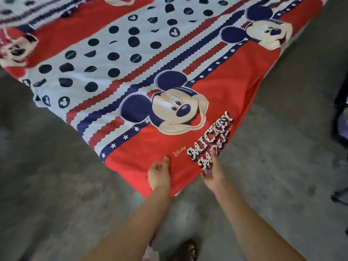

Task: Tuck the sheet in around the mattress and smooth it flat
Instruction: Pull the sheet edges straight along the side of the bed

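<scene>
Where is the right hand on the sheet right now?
In the head view, the right hand rests at the near corner of the sheet, on its right edge, fingers over the "Mickey Mouse" lettering, just right of the left hand.

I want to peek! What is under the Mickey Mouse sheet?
The red, white and blue cartoon-print sheet covers everything beneath it, so the mattress cannot be seen. Only grey concrete floor shows around it. Both hands are at its near corner.
</scene>
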